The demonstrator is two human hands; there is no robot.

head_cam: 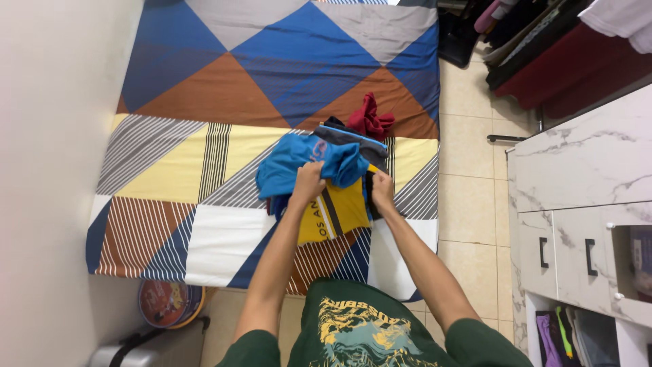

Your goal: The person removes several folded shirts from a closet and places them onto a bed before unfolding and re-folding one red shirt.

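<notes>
Both sets of fingers are closed on cloth: the left hand (308, 182) grips the bunched blue garment (305, 165) and the right hand (382, 190) pinches the edge of the yellow shirt (337, 212), which lies near the mattress's (217, 81) front edge toward its right side. Just behind them sit a dark folded garment (353, 137) and a crumpled red cloth (370, 119). On the floor, a round printed tin (166, 302) stands by the mattress's front left corner, and a white cabinet (584, 204) whose open lower shelf holds folded clothes stands to the right.
</notes>
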